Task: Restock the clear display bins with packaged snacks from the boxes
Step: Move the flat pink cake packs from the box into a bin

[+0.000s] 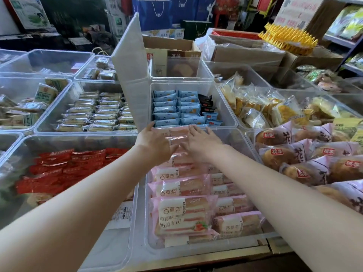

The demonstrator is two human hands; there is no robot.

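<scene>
A shop counter is covered with clear plastic bins set edge to edge, with cardboard boxes [245,50], blue gift bags [155,10] and shelves crowding the dim background. In the near middle stands the bin [241,245] being filled, holding two rows of pink-wrapped sandwich cakes [184,214] that run from the near wall toward the far one. Both bare arms reach over it to the far end. The left hand [154,144] has its fingers curled round the left edge of a pink packet [172,135] lying at the far end of the left row, thumb toward the middle. The right hand [202,144] lies on the packet's right side with fingers nearly straight and spread, pressing it flat rather than gripping. Just beyond the fingertips is a bin of small blue packets [169,108] with a few black ones [205,102] at its right. A clear lid [129,73] stands tilted upright against that bin's left side. To the left sit a bin of red packets [64,169] and, farther back, one of pale wrapped bars [98,114]. To the right are bread rolls in pink-and-white wrappers [306,154] and yellowish bagged pastries [265,108]. A yellow plastic piece with zigzag edges [288,39] rests on the boxes at the back right.
</scene>
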